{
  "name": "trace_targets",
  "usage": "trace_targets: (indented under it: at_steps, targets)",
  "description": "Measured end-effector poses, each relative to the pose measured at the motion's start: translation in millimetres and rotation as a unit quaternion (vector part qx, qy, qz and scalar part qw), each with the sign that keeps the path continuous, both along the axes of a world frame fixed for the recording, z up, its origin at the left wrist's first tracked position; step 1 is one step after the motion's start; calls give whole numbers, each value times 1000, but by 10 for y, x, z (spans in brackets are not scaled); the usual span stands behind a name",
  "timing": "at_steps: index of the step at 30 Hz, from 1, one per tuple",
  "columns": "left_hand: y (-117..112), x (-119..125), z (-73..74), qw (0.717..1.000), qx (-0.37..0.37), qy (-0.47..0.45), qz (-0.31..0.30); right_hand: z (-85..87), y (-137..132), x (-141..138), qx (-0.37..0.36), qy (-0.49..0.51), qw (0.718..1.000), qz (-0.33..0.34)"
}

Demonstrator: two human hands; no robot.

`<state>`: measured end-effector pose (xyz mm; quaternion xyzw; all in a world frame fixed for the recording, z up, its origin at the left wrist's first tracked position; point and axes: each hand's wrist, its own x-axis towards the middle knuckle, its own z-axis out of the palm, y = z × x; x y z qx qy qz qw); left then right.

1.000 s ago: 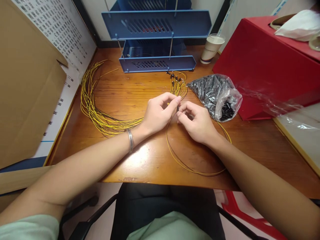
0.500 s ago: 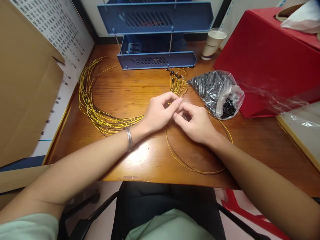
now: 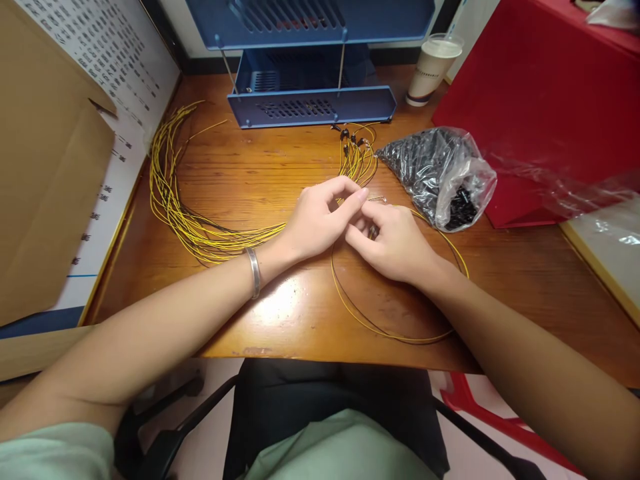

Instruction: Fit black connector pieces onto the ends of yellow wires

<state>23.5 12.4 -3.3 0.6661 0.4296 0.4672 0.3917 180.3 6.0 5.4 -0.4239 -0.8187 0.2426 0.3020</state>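
Note:
My left hand (image 3: 317, 223) and my right hand (image 3: 395, 240) meet over the middle of the wooden desk (image 3: 260, 180), fingertips pinched together on one end of a thin yellow wire (image 3: 380, 330). That wire loops on the desk under my right wrist. Its metal tip shows just past my fingers. A bundle of yellow wires (image 3: 175, 207) curves away to the left. Several wires with black caps on their ends (image 3: 356, 157) lie just beyond my hands. A clear plastic bag of small black parts (image 3: 440, 173) sits to the right.
A blue stacked paper tray (image 3: 310, 100) stands at the back of the desk, with a paper cup (image 3: 431, 70) beside it. A red box (image 3: 540, 113) fills the right side, and cardboard (image 3: 45, 193) leans at the left. A black chair seat shows below the desk edge.
My hands have stayed together on the wire end, and the fingers of my right hand have shifted slightly. The view has tilted down a little.

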Motion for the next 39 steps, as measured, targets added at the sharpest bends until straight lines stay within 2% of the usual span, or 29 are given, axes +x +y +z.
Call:
trace_targets:
  at_steps: [14, 25, 39]
  targets:
    - [22, -9, -49, 999, 43, 13, -3, -5, -2, 6, 4, 14, 1000, 14]
    - [9, -2, -17, 998, 54, 5, -18, 16, 21, 23, 16, 30, 999, 10]
    - [26, 7, 5, 998, 54, 20, 16, 29, 3, 29, 3, 25, 1000, 19]
